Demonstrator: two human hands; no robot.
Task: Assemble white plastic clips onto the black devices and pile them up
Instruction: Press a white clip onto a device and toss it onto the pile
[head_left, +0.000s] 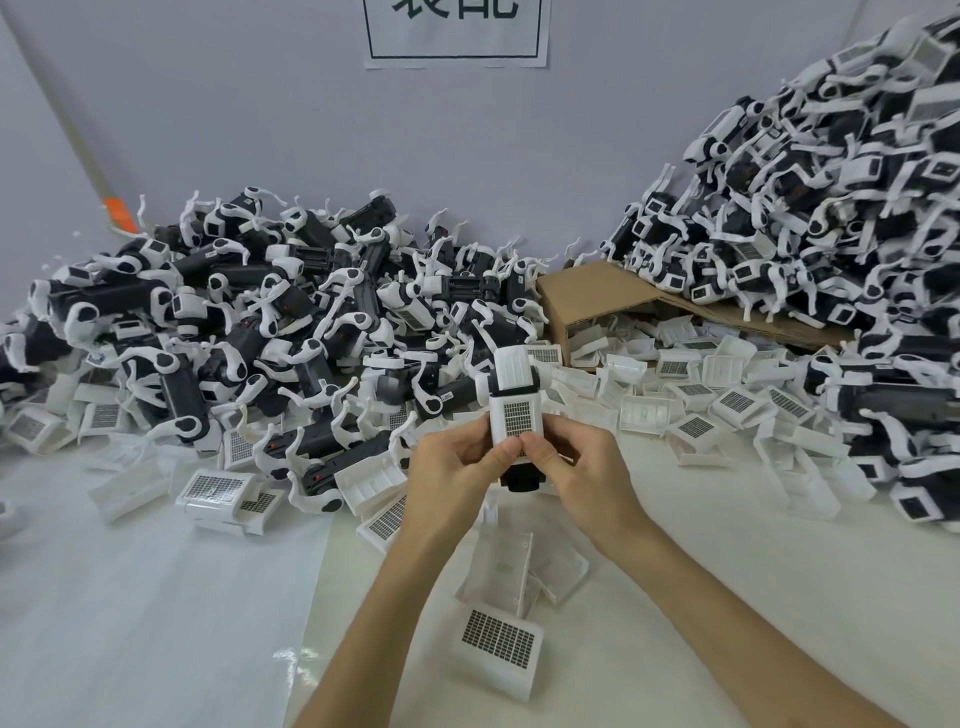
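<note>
At frame centre, the left hand (457, 470) and right hand (579, 467) each keep a closed grip, thumbs pinching a boxy, grid-faced white plastic clip (516, 410) seated over a black device (521, 482), above the glossy white bench (156, 597).

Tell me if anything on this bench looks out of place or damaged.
The cardboard box at centre right lies collapsed under the right-hand pile of devices, with loose white clips spilled around its mouth. The device gripped by the left hand and right hand looks normal.
</note>
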